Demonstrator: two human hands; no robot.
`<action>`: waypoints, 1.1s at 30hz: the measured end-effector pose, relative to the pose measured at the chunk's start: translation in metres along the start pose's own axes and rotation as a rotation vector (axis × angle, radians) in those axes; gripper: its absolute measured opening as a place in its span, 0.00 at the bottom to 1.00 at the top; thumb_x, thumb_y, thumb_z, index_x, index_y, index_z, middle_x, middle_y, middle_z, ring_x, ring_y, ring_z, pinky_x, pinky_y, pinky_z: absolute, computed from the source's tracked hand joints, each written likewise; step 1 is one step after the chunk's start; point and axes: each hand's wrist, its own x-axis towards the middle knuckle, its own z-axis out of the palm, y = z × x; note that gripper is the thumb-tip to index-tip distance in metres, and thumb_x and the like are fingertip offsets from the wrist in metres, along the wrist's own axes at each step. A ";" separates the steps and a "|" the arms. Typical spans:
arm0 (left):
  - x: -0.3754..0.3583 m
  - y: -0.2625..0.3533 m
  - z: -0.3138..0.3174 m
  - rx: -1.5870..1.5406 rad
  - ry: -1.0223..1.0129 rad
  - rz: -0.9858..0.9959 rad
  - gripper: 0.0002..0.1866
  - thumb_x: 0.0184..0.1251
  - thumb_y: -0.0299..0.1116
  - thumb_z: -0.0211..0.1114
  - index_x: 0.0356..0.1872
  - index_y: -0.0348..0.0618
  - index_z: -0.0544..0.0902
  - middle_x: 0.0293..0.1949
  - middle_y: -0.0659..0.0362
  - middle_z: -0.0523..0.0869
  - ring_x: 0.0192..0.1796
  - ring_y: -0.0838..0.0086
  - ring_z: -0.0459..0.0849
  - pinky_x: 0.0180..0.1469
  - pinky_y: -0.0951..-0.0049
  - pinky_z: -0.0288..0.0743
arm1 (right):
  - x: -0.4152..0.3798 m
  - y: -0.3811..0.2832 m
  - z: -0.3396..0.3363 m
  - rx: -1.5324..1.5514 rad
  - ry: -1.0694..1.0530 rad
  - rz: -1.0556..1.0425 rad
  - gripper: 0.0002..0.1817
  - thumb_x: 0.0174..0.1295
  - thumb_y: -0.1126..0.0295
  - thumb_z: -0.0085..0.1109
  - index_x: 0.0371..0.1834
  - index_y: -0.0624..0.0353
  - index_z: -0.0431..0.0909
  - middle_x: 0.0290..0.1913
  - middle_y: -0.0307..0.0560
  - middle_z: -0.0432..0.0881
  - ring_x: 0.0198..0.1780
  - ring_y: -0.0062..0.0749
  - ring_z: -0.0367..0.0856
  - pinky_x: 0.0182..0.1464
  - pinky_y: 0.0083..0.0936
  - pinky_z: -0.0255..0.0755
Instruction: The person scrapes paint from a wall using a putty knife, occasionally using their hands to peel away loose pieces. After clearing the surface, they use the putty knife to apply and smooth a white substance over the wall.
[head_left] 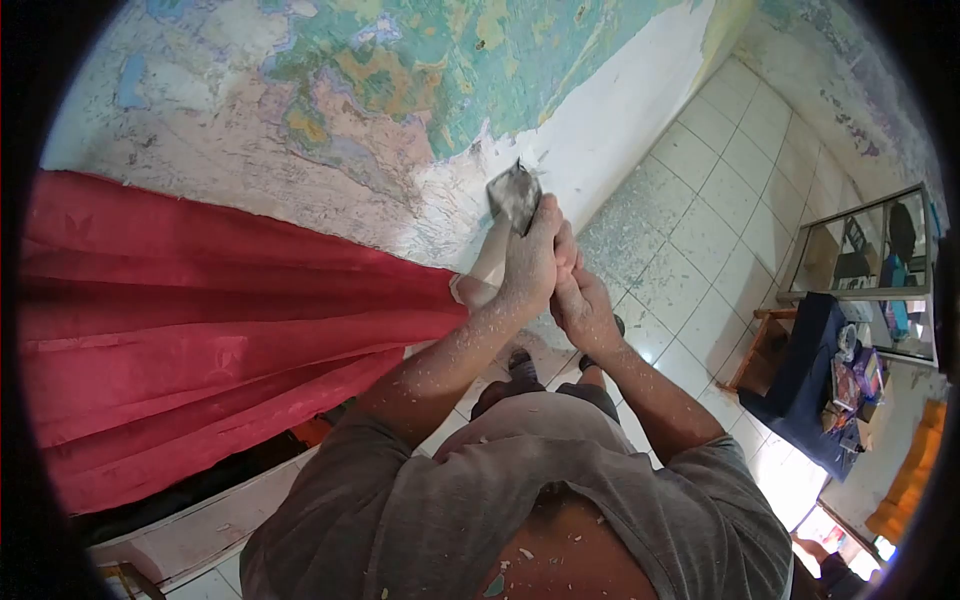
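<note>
A flat metal scraper has its blade against the wall, where green and yellow peeling paint meets a bare white patch. My left hand is closed around the scraper's handle, just below the blade. Beside it, to the right and slightly lower, my right hand is wrapped round the lower end of the handle. The handle itself is hidden by my fingers. Pale paint flakes dot both forearms.
A red curtain hangs at the left. Paint chips lie on the tiled floor. At the right stand a glass-fronted cabinet and a piece of furniture under dark blue cloth. Part of another person shows at the lower right.
</note>
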 end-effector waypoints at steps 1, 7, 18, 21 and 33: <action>-0.008 -0.011 -0.003 0.000 0.001 -0.005 0.23 0.80 0.51 0.51 0.25 0.50 0.65 0.15 0.66 0.63 0.18 0.77 0.63 0.27 0.67 0.68 | -0.011 0.002 0.001 -0.026 0.017 0.004 0.32 0.76 0.41 0.41 0.35 0.64 0.75 0.19 0.36 0.72 0.21 0.18 0.68 0.24 0.23 0.62; 0.001 0.004 0.007 0.093 0.130 -0.022 0.23 0.80 0.50 0.54 0.24 0.50 0.64 0.15 0.66 0.64 0.18 0.76 0.65 0.27 0.68 0.67 | -0.003 -0.008 0.001 -0.030 0.094 0.111 0.32 0.77 0.42 0.40 0.34 0.62 0.77 0.17 0.35 0.69 0.20 0.17 0.67 0.23 0.21 0.60; 0.020 0.004 0.009 0.077 0.076 -0.004 0.20 0.80 0.44 0.54 0.25 0.50 0.66 0.15 0.66 0.64 0.17 0.77 0.63 0.28 0.68 0.68 | 0.010 -0.005 -0.003 -0.004 0.121 -0.017 0.34 0.76 0.40 0.41 0.32 0.64 0.75 0.17 0.38 0.71 0.21 0.23 0.70 0.25 0.25 0.63; 0.015 0.006 0.014 0.032 0.040 -0.004 0.20 0.80 0.45 0.54 0.26 0.49 0.66 0.15 0.67 0.64 0.18 0.77 0.63 0.29 0.68 0.68 | 0.013 -0.008 -0.014 -0.010 -0.011 0.074 0.35 0.75 0.40 0.42 0.33 0.68 0.77 0.18 0.43 0.73 0.24 0.27 0.74 0.29 0.30 0.68; 0.032 0.027 0.041 -0.028 -0.042 0.012 0.22 0.79 0.47 0.54 0.24 0.50 0.65 0.15 0.66 0.63 0.19 0.75 0.64 0.30 0.69 0.68 | 0.029 -0.033 -0.031 0.062 0.029 -0.026 0.30 0.76 0.42 0.44 0.38 0.64 0.76 0.19 0.32 0.69 0.20 0.17 0.66 0.23 0.21 0.60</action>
